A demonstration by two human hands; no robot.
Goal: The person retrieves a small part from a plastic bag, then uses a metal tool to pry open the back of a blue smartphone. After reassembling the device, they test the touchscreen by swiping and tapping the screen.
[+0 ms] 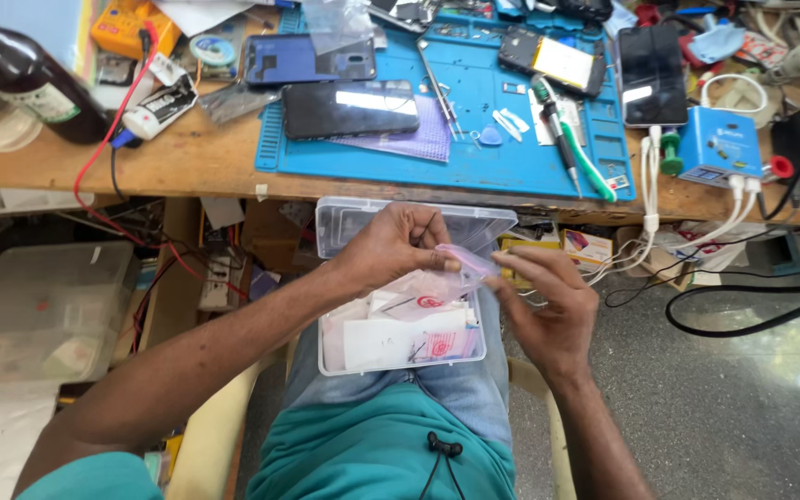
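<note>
Nearest the camera, on the person's lap just under the hands, rests a clear rectangular plastic box (331, 356) with its lid (344, 227) folded back toward the desk; it is filled with small clear packets carrying white and red labels (418, 344). Over the box, the left hand (391, 248) and the right hand (548, 310) meet on a small clear plastic sachet (460, 262), each pinching one end of it between thumb and fingertips, so both hands are closed around it.

Beyond the hands runs the wooden desk (187, 162). On it, straight ahead of them, lies a blue rubber work mat (474, 102) carrying a black smartphone lying face up (351, 108), a blue phone back cover (307, 58) further off, an opened phone with a yellow battery (556, 60), and a green-handled screwdriver (571, 148). Off past the right hand, a black phone (652, 74) is plugged by white cables (650, 185) beside a small blue box-shaped charger unit (719, 145). Far off past the left hand stands a dark brown bottle (25, 74).
</note>
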